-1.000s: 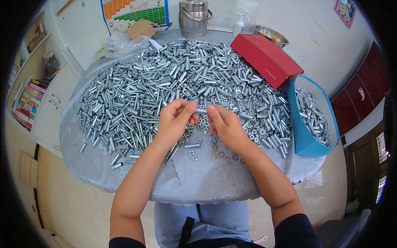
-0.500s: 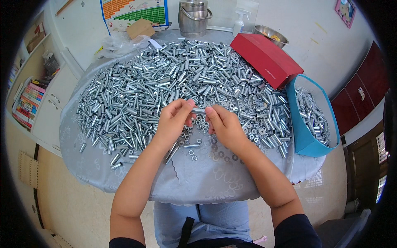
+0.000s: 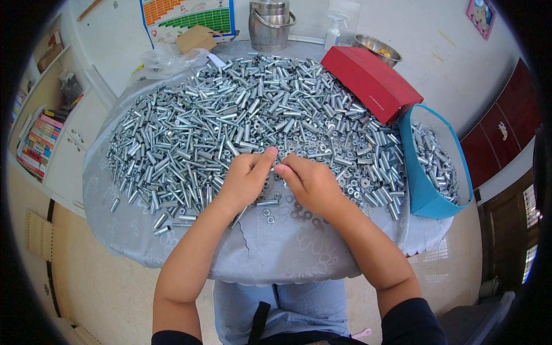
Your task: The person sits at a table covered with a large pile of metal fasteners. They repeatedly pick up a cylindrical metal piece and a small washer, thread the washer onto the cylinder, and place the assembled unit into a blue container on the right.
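Both hands curled, fingertips meeting above metal sleeves.

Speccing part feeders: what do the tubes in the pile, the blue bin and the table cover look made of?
Tubes: bright silvery metal, likely plated steel, judging by sharp glints.
Blue bin: thin, matte, with a bent rim; probably plastic sheet or card.
Table cover: pale grey, soft sheen, faint pattern, a tear near the front edge; looks like vinyl or coated cloth.
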`<act>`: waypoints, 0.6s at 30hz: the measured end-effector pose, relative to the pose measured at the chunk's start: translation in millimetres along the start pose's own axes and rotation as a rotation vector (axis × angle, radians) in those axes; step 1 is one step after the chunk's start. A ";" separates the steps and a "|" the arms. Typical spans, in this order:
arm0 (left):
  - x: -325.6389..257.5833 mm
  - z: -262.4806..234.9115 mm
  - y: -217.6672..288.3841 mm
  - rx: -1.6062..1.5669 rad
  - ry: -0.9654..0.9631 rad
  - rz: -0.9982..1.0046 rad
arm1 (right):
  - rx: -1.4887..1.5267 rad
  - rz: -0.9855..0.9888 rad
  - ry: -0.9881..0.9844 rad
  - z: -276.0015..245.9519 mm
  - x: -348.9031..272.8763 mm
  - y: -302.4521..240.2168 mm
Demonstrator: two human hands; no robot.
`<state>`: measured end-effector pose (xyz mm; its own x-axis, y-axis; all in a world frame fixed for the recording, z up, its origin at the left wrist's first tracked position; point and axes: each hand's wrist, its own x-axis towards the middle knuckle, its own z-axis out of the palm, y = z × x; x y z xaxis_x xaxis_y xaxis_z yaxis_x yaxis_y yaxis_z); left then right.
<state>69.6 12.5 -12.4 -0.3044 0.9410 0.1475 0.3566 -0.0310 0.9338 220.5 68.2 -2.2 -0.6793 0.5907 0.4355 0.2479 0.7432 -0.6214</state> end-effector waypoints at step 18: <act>-2.3 -7.4 0.0 0.511 0.201 0.738 | 0.693 0.442 -0.264 3.8 4.1 3.5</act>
<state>63.7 7.9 -10.3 0.0251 0.6637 0.7476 0.8540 -0.4029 0.3290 215.9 72.1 -5.1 -0.7793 0.6245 -0.0524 0.1088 0.0525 -0.9927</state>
